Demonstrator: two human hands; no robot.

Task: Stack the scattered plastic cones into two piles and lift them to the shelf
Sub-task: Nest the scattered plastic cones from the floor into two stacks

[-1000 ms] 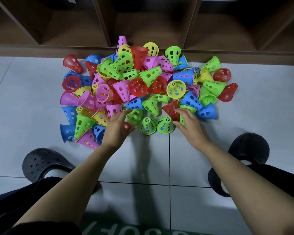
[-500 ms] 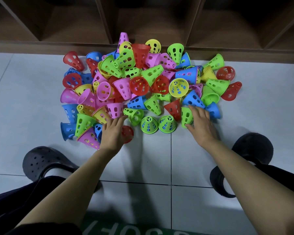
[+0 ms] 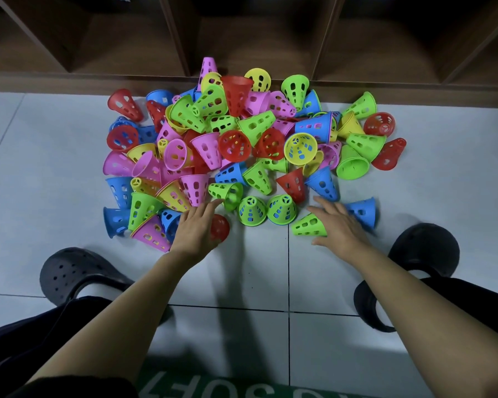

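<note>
So the cones [image 3: 242, 147] are all in one big messy heap on the floor [image 3: 55, 168], right up against the bottom of the wooden shelf [image 3: 242, 44]. Red, blue, green, pink and yellow, mostly tipped on their sides, nothing stacked yet and none in the shelf compartments.

Both hands are down at the near edge of the heap. The left hand [image 3: 196, 225] is flat with straight fingers, lying over a red cone [image 3: 222, 226] that's on its side. It half covers the cone, and I honestly can't say if it's pressing on it or just above it. It's not gripping anything, though.

The right hand [image 3: 339, 225] is spread wide, fingers loose, with the wide end of a green cone [image 3: 309, 225] sitting between thumb and forefinger, touching but not clenched. A blue cone [image 3: 362, 211] lies just behind that hand. Two more green ones [image 3: 252, 211] stand upright between the hands.

Black clogs [image 3: 78, 271] on either side.
</note>
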